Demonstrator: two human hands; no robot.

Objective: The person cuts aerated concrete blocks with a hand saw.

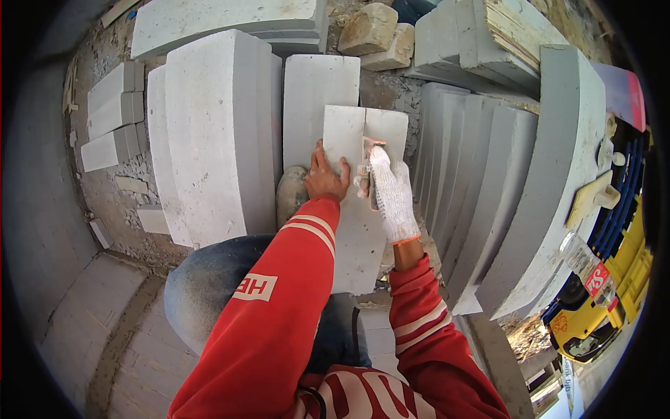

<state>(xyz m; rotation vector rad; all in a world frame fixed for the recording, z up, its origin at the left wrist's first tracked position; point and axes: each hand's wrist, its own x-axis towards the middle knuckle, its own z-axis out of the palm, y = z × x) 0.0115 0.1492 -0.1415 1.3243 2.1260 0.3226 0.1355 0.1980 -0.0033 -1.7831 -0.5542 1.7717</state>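
A light grey aerated concrete block (342,133) lies over other blocks in front of me, with a thin dark line running down from its far edge. My left hand (326,172) is bare and presses on the block's left side, fingers spread. In a white knitted glove, my right hand (388,183) wraps round the worn orange-brown handle of what looks like a hand saw (374,142). The tool sits along the dark line, seen nearly edge-on, so its blade barely shows. Beneath is a larger block (357,262); another block (317,80) extends behind.
Upright blocks stand in rows at left (202,140) and right (513,181). A trowel-like tool (590,199) and a plastic bottle (590,269) are at far right, near a yellow object (583,325). Rough stone pieces (370,31) lie at the back.
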